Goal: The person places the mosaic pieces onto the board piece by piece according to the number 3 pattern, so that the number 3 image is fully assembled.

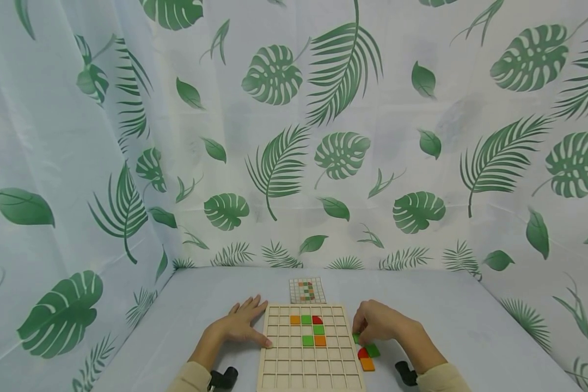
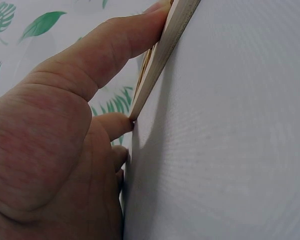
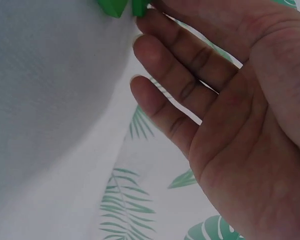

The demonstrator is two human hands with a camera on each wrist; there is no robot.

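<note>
A wooden grid board [image 1: 284,367] lies on the table, bearing several orange, green and red tiles in its upper cells. My left hand [image 1: 241,322] rests at the board's left edge, fingers spread. Its thumb [image 2: 124,40] touches the wooden rim. Right of the board, my right hand [image 1: 378,321] pinches a green tile [image 1: 356,338] low over the table; the thumb's grip is mostly hidden in the right wrist view. Beside it lie another green tile [image 1: 373,350], a red rounded tile [image 1: 362,353] and an orange tile [image 1: 367,364].
Behind the board lies a small pattern card [image 1: 294,284] printed with a grid and coloured cells. The pale tabletop [image 1: 201,288] meets a leaf-printed curtain [image 1: 284,234] at the back and sides. Black wrist devices show near both sleeves.
</note>
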